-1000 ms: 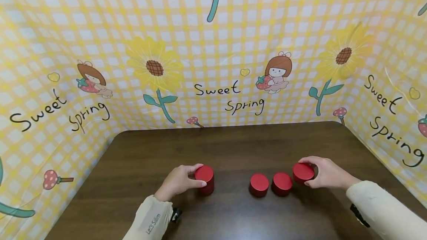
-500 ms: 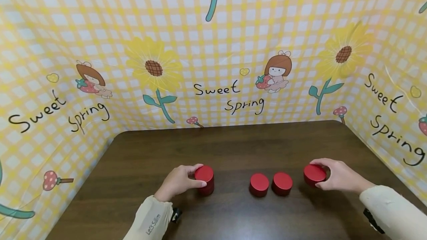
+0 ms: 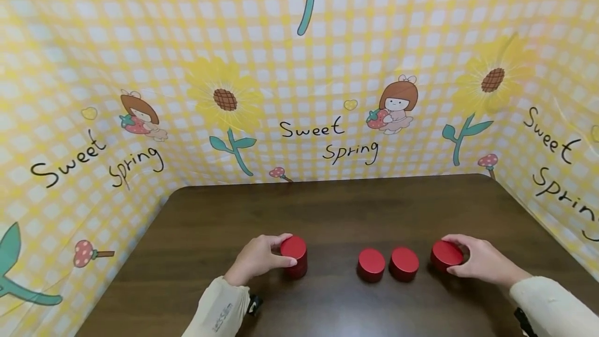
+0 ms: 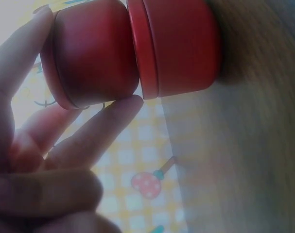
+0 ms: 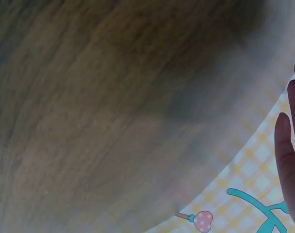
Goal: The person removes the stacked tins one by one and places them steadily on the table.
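Two round red tins with lids form a stack left of centre on the table. My left hand (image 3: 259,259) grips the upper tin (image 4: 96,53) between thumb and fingers; beneath it the lower tin (image 4: 181,46) rests on the table. Over on the right, my right hand (image 3: 486,259) holds another red tin (image 3: 445,255) by its sides, low over or on the table; which of these I cannot tell. Just left of it, two more red tins, one (image 3: 404,263) and another (image 3: 371,264), stand side by side with a small gap. The right wrist view shows only some fingers (image 5: 288,145) at its edge.
The dark wood table (image 3: 327,212) is bordered at the back and sides by a yellow checked cloth (image 3: 309,72) with printed flowers and lettering. Bare tabletop shows between the stack and the pair of tins.
My right hand has moved its tin rightward, away from the pair, and then slightly down. The left hand has kept its grip on the stack. The head view has shifted a little.
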A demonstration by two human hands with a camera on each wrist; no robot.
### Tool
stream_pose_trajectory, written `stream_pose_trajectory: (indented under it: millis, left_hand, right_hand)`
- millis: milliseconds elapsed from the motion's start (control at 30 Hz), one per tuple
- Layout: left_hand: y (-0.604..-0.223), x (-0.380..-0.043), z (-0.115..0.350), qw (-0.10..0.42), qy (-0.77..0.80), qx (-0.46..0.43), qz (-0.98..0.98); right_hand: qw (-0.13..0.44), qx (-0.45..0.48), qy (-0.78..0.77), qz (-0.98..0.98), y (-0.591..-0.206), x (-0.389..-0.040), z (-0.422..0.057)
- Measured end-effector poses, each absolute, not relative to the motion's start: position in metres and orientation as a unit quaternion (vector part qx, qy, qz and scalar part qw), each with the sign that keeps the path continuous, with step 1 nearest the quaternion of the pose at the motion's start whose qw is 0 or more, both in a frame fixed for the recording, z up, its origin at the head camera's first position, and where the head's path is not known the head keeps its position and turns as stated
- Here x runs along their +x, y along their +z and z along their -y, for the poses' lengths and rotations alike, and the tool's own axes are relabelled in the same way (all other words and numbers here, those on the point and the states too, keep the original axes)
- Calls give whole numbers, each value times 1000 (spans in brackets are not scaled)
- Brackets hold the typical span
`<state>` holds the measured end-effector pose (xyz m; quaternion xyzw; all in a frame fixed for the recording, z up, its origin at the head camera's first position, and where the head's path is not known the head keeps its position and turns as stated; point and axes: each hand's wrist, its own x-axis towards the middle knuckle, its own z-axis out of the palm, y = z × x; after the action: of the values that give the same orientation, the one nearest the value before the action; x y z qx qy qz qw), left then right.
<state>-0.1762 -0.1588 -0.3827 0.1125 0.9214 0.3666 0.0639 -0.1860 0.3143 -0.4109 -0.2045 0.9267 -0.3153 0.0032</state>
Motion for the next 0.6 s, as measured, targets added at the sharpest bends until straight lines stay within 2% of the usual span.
stream_pose_trajectory:
  millis: [167,400,600]
  left_hand:
    - [-382,-177,157,60,366,109,-922]
    - [-383,-177,157,64,363,111,-923]
    - [-383,-177,157,64,361,105,-924]
  right_hand:
    - [-4,-218,-304,-927,-412,-187,-315]
    - [33,-220,-325,-919,-417,-188,-315]
    - [36,-238,-331,-912,-419,-190,-314]
